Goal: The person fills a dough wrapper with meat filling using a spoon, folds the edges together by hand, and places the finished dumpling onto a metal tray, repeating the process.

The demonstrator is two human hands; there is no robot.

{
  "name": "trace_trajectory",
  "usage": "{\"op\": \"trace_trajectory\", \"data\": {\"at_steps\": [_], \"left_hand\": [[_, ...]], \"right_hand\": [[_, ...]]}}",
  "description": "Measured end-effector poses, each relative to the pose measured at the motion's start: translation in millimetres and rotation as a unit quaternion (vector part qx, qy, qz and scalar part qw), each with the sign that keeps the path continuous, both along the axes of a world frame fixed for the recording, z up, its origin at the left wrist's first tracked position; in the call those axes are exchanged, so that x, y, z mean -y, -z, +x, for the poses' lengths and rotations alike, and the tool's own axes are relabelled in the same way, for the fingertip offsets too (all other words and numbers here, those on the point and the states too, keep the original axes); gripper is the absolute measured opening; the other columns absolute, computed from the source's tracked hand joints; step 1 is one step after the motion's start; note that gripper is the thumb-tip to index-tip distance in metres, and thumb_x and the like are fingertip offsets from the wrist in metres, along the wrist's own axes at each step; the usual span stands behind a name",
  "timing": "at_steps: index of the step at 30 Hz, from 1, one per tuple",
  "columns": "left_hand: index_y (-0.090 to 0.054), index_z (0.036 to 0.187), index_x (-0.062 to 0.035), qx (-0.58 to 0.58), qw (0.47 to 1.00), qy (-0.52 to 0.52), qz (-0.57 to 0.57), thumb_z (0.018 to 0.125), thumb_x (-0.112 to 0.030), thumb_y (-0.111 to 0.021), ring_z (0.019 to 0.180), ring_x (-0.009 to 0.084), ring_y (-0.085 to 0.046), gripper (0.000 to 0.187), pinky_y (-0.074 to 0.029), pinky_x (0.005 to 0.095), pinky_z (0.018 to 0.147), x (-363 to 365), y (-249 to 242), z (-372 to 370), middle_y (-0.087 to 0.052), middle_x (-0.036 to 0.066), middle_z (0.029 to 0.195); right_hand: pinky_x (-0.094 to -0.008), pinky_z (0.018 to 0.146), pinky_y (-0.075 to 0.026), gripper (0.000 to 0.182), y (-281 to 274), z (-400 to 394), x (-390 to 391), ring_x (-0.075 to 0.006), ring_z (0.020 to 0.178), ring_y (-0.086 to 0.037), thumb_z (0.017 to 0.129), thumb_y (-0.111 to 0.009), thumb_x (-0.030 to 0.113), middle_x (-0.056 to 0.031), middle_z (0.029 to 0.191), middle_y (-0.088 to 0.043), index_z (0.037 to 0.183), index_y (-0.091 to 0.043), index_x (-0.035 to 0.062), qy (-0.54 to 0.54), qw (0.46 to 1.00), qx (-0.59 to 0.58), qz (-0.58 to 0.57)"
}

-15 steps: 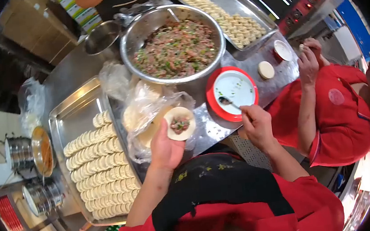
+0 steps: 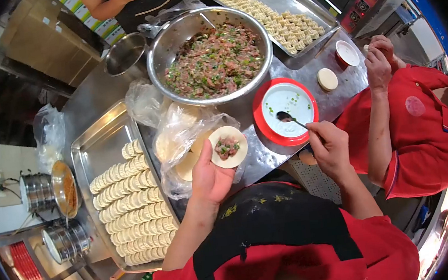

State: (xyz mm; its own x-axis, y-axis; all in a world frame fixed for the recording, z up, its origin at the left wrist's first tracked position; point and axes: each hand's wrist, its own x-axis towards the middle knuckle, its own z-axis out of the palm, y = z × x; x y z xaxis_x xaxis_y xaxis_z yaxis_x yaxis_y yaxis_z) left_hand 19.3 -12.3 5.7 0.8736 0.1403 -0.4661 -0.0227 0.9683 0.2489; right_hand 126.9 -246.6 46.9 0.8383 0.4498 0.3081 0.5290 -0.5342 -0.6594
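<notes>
On the fingers of my left hand [image 2: 211,177] rests a round dumpling wrapper [image 2: 240,152], held at its edge by the thumb, with a lump of meat filling [image 2: 227,148] in its middle. My right hand [image 2: 330,148] is closed round the handle of a spoon [image 2: 295,120]. The spoon's bowl is over a red-rimmed white dish [image 2: 285,105] with green bits in it. Beyond my hands stands a large steel bowl [image 2: 270,62] of minced meat and chopped greens. Left of my left hand, more round wrappers [image 2: 185,168] lie partly under a clear plastic bag [image 2: 167,140].
A steel tray [image 2: 91,147] at the left carries rows of shaped dumplings [image 2: 137,218]; another tray [image 2: 306,10] of dumplings is at the back right. An empty-looking pot [image 2: 124,55] stands behind. A red-sleeved co-worker [image 2: 414,127] is close at my right, near a stack of wrappers [image 2: 327,79].
The view has shifted slightly. My right hand still grips the spoon over the dish, and the filled wrapper stays in my left hand.
</notes>
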Motion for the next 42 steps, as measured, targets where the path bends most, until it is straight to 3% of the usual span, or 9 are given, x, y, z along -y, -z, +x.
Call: {"op": "trace_trajectory", "data": {"at_steps": [4,8,17,20,25,32,34,40,42], "left_hand": [[-0.039,0.133,-0.0004,0.014,0.999,-0.018,0.031,0.102,-0.033,-0.032,0.123,0.0293,-0.047,0.045,-0.038,0.0446,0.106,1.3,-5.1,-2.0,-0.048,0.015,0.133],[-0.04,0.133,-0.0009,0.03,0.999,-0.037,0.024,0.102,-0.031,-0.032,0.123,0.0288,-0.048,0.044,-0.038,0.0448,0.105,-0.5,-7.7,-9.8,-0.048,0.015,0.133],[-0.039,0.135,0.0007,0.025,0.997,-0.046,0.057,0.102,-0.034,-0.031,0.123,0.0306,-0.048,0.049,-0.038,0.046,0.105,-7.1,-17.2,-32.3,-0.047,0.017,0.135],[-0.039,0.135,-0.0002,0.066,0.997,-0.028,0.028,0.101,-0.041,-0.027,0.123,0.0315,-0.048,0.054,-0.038,0.0465,0.104,-14.0,-9.1,-41.2,-0.047,0.017,0.135],[-0.038,0.136,0.0013,0.06,0.997,0.047,0.021,0.094,-0.064,-0.021,0.12,0.0316,-0.051,0.079,-0.043,0.0459,0.1,-21.0,-12.6,-51.4,-0.05,0.018,0.131],[-0.037,0.136,0.0018,0.062,0.994,0.094,0.012,0.092,-0.066,-0.019,0.118,0.0323,-0.053,0.083,-0.043,0.0461,0.099,-22.8,-9.2,-51.1,-0.051,0.018,0.13],[-0.039,0.135,0.0021,0.023,0.997,0.075,0.008,0.091,-0.068,-0.017,0.118,0.0322,-0.053,0.086,-0.042,0.0462,0.1,-20.8,-15.7,-45.1,-0.052,0.019,0.129],[-0.035,0.138,0.0015,0.019,0.993,0.12,0.002,0.091,-0.068,-0.015,0.121,0.0355,-0.05,0.086,-0.038,0.05,0.104,-26.2,0.2,-43.7,-0.049,0.02,0.133],[-0.036,0.138,0.0012,0.011,0.993,0.121,0.005,0.091,-0.068,-0.015,0.121,0.0358,-0.05,0.087,-0.038,0.0503,0.103,-25.2,-3.0,-39.3,-0.049,0.02,0.132]], "right_hand": [[-0.0319,0.057,-0.046,0.015,-27.2,-15.7,-30.3,-0.0224,0.062,-0.061,0.079,-0.06,-0.002,-0.013,0.068,-0.06,0.093,-0.065,-0.0019,-0.125,0.983,-0.087,0.1],[-0.0333,0.054,-0.046,0.016,-16.0,-16.4,-53.5,-0.0259,0.061,-0.06,0.077,-0.06,-0.004,-0.0127,0.068,-0.058,0.093,-0.064,-0.0017,-0.185,0.98,0.011,0.074],[-0.0336,0.058,-0.048,0.012,-19.6,-9.4,-85.7,-0.0263,0.065,-0.062,0.079,-0.06,-0.001,-0.0146,0.075,-0.062,0.09,-0.064,-0.0029,-0.232,0.969,-0.045,0.075],[-0.0329,0.061,-0.049,0.012,-22.3,-7.9,-91.9,-0.0264,0.068,-0.063,0.08,-0.059,0.002,-0.0147,0.077,-0.064,0.09,-0.065,-0.0023,-0.224,0.972,-0.031,0.071],[-0.0341,0.065,-0.05,0.014,-25.0,-8.9,-106.6,-0.0264,0.073,-0.065,0.08,-0.06,0.005,-0.0153,0.08,-0.066,0.091,-0.066,0.0001,-0.29,0.942,-0.168,0.034],[-0.0351,0.06,-0.048,0.014,-29.9,-2.7,-106.6,-0.0257,0.067,-0.062,0.079,-0.059,0.005,-0.0147,0.076,-0.064,0.09,-0.065,-0.0003,-0.289,0.949,-0.123,0.034],[-0.0354,0.06,-0.048,0.014,-32.4,-3.8,-109.4,-0.0262,0.067,-0.063,0.079,-0.059,0.006,-0.0152,0.075,-0.063,0.089,-0.065,-0.0004,-0.345,0.917,-0.199,-0.004],[-0.035,0.062,-0.048,0.014,-28.2,10.5,-105.6,-0.0271,0.069,-0.064,0.078,-0.058,0.004,-0.0166,0.076,-0.064,0.089,-0.066,-0.001,-0.285,0.95,-0.128,-0.025],[-0.0345,0.061,-0.048,0.014,-31.4,9.3,-108.7,-0.0268,0.069,-0.064,0.078,-0.057,0.003,-0.0165,0.077,-0.064,0.089,-0.066,-0.0013,-0.305,0.926,-0.22,-0.009]]}}
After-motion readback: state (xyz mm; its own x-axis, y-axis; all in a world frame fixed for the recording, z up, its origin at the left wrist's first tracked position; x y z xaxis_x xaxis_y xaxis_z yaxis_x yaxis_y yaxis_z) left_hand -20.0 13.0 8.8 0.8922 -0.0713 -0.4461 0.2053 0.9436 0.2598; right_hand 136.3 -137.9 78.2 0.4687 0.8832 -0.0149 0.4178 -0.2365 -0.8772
